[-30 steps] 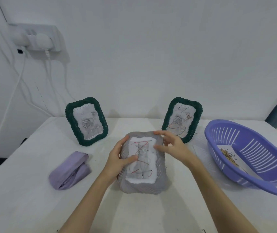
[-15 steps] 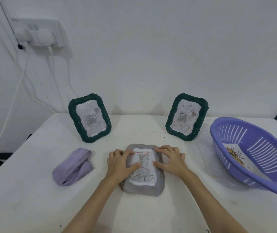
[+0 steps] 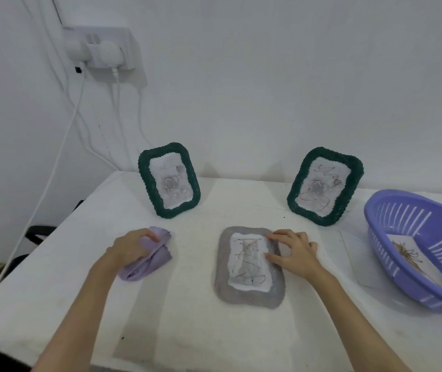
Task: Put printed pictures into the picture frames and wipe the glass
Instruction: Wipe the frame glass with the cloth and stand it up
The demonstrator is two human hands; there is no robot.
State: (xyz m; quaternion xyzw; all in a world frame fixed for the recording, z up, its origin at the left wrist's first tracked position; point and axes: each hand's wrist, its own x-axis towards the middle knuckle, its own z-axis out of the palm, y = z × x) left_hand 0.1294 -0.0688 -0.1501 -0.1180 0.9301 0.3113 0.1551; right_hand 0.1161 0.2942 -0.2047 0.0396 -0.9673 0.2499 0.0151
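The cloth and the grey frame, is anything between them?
No. The head view shows only bare white table between the cloth and the grey frame.

purple basket [image 3: 413,237] cut off right, picture inside perhaps grass

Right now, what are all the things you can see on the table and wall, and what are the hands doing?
Grey frame: one, grey, flat on the table middle, picture inside.
Green frames: two, dark green, standing at the back, left and right.
Cloth: one, lilac, on the table left of the grey frame.
Basket: one, purple, far right, a printed picture inside.
Paper sheet: one, white, beside the basket.
Table: one, white.
Wall socket: one, white, upper left, cables hanging.
Left hand: grips the cloth.
Right hand: fingers rest on the grey frame's right edge.
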